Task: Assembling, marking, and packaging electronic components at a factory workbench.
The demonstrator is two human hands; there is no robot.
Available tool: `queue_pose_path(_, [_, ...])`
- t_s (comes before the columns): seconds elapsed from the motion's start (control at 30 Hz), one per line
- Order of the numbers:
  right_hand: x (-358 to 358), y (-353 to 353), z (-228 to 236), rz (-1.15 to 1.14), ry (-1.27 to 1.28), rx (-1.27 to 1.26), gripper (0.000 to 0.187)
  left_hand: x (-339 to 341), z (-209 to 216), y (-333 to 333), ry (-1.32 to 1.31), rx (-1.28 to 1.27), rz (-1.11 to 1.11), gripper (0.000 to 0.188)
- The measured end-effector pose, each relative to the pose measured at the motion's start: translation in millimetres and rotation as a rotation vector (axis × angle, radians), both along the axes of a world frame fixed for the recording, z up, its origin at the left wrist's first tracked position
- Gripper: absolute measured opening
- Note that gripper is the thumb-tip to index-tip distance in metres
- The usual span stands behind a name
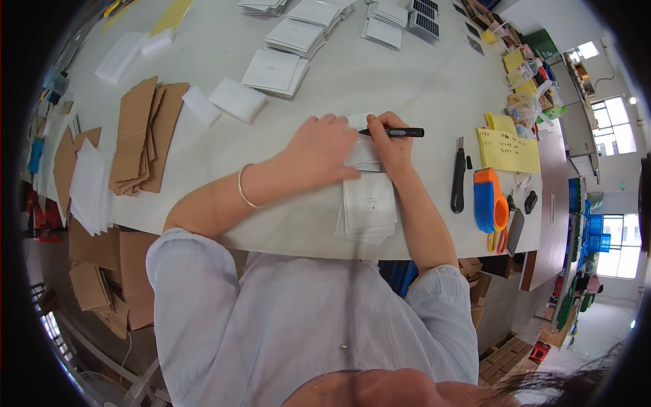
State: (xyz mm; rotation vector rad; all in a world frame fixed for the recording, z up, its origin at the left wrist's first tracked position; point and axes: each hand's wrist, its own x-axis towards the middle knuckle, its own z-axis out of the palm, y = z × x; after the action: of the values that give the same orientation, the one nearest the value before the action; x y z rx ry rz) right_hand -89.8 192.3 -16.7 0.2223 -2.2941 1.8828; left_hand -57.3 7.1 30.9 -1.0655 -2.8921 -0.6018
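Right hand: the bare right hand (392, 144) has its fingers closed around a slim black marker pen (410, 132), tip toward the left; a writing hold, by the look of it
Left hand: the bare left hand (319, 150) lies over the left side of the pile, probably steadying it; its fingertips are partly hidden, so whether they grip or merely press, I cannot tell
Worked pile: a small pile of flat white rectangular sheets (366, 161) sits between the hands on the pale grey desk (420, 88), within easy reach of the pen
Near pile: a fanned stack of white rectangular sheets (369, 210) lies by the desk's near edge, likely kept close for handling
Right side: a black-handled utility knife (458, 183) and an orange-and-blue plastic tape dispenser (488, 200) lie apart from the sheets, seemingly parked within reach
Writing: a yellow paper sheet (508, 152) bears dark handwritten lines; the near pile's small print is illegible; no brand is discernible
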Motion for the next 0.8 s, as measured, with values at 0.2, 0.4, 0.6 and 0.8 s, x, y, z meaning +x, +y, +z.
queue_pose_path(0.2, [2,-5,4,-0.012,-0.019,0.137,0.025,-11,-16,-1,-0.023,-0.043,0.038,0.051])
queue_pose_path(0.4, [3,0,0,0.017,0.026,0.092,0.025,-11,-14,0,-0.032,-0.057,0.045,0.051])
queue_pose_path(0.6, [5,6,-5,0.023,-0.015,-0.010,0.025,-14,-20,-2,0.008,-0.037,0.032,0.048])
queue_pose_path(0.8, [7,3,-4,0.079,0.013,0.054,0.025,-14,-25,-3,0.081,-0.023,0.027,0.046])
